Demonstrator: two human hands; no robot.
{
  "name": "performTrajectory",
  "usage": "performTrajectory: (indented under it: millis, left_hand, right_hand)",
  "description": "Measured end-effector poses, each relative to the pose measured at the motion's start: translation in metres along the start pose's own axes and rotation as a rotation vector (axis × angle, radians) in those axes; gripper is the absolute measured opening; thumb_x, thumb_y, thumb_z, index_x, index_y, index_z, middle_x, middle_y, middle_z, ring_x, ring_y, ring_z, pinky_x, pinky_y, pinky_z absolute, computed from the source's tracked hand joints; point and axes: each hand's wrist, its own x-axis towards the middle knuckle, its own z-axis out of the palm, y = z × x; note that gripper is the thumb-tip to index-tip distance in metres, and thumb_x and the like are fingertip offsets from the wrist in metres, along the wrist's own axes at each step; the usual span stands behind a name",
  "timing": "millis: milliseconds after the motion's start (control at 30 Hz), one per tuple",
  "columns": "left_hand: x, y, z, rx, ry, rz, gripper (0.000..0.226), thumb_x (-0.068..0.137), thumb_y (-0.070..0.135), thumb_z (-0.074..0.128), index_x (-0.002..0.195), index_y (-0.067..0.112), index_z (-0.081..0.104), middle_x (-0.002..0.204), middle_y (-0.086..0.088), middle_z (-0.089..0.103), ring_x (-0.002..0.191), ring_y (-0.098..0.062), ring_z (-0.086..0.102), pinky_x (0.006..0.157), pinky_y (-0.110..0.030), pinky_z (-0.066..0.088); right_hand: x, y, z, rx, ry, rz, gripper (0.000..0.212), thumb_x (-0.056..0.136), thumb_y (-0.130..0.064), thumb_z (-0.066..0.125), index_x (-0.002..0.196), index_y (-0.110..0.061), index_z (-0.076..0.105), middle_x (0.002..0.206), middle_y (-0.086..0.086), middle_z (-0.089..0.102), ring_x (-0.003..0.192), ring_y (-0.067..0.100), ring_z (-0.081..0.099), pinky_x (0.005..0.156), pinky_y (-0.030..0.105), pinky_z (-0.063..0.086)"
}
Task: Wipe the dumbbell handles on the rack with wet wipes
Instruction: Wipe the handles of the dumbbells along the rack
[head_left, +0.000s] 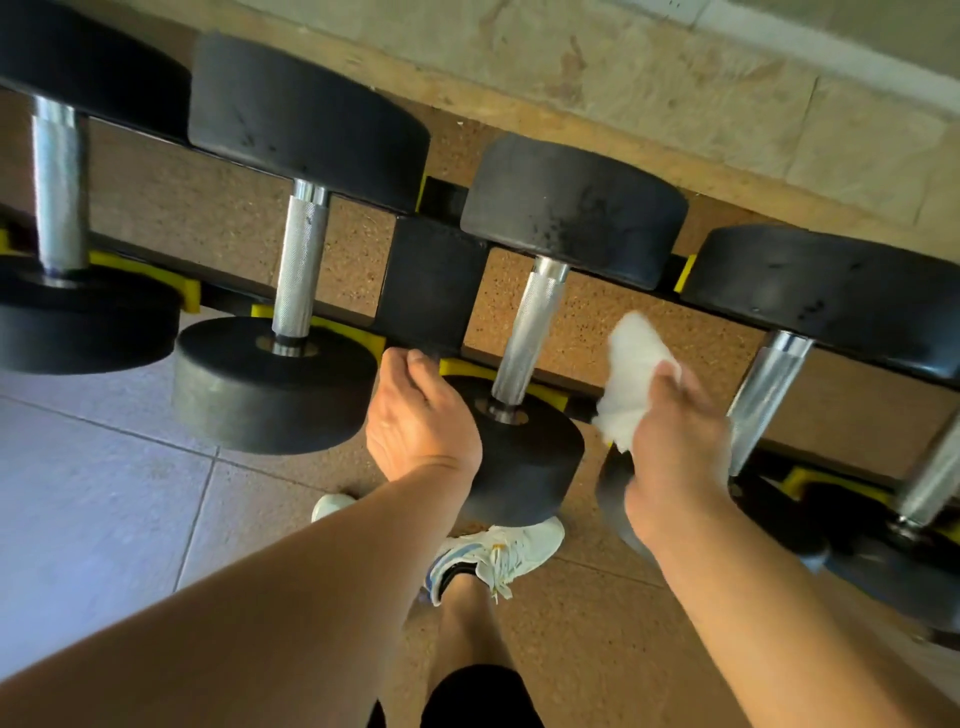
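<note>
Well to the left of your left hand (421, 415), a dumbbell (57, 182) is lying across the rack (431, 280) with its chrome handle running from you toward the wall; its far head and left side are cut off by the frame edge. Just left of that hand, a second dumbbell (298, 270) is pointing the same way, its knurled handle fully showing between two black heads.

Your left hand is curling over the near head of the third dumbbell (530, 332), fingers bent around the top edge and touching the rubber; you are grasping that head, though the fingertips are partly hidden behind it. The handle of this dumbbell is sitting between your two hands, its long axis tilting away from you and slightly right, toward the far head by the wall.

Your right hand (675, 431) is clenching a crumpled white wet wipe (631, 374), which is sticking up past your fingers, just beside that handle and not touching it.

Right of your right hand, a fourth dumbbell (769, 384) is angling the same way; your wrist is covering its near head. A further handle (930, 478) at the far right is blurred and cropped. Below your arms, a white sneaker (498, 556) is showing on the floor (104, 467).
</note>
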Motion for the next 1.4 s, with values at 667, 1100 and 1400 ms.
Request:
performTrajectory:
  millis: [667, 1100, 1400]
  left_hand:
    - [0.013, 0.006, -0.052, -0.111, -0.461, -0.077, 0.027, 0.104, 0.044, 0.039, 0.101, 0.023, 0.055, 0.083, 0.007, 0.057, 0.090, -0.018, 0.062, 0.071, -0.031, 0.038]
    - [0.192, 0.008, -0.219, -0.142, -0.845, -0.001, 0.033, 0.090, 0.052, 0.064, 0.071, 0.025, 0.067, 0.063, 0.003, 0.062, 0.055, -0.008, 0.053, 0.047, -0.020, 0.039]
    - [0.223, 0.036, -0.158, -0.122, -0.746, 0.049, 0.026, 0.093, 0.051, 0.059, 0.104, 0.028, 0.064, 0.107, 0.002, 0.060, 0.081, -0.009, 0.057, 0.044, -0.011, 0.042]
  right_hand:
    - [-0.066, -0.046, 0.062, -1.380, -0.517, -0.389, 0.021, 0.100, -0.027, 0.050, 0.117, -0.023, 0.061, 0.098, 0.001, 0.063, 0.086, 0.020, 0.062, 0.068, 0.034, 0.049]
    - [-0.175, -0.092, 0.187, -0.088, -0.515, -0.101, 0.026, 0.082, -0.030, 0.080, 0.106, -0.033, 0.072, 0.094, -0.012, 0.072, 0.088, 0.008, 0.067, 0.069, 0.021, 0.054]
    - [-0.102, -0.081, 0.232, 0.263, -0.128, 0.176, 0.037, 0.082, -0.023, 0.080, 0.114, -0.021, 0.062, 0.109, 0.001, 0.067, 0.098, 0.022, 0.067, 0.085, 0.039, 0.060]
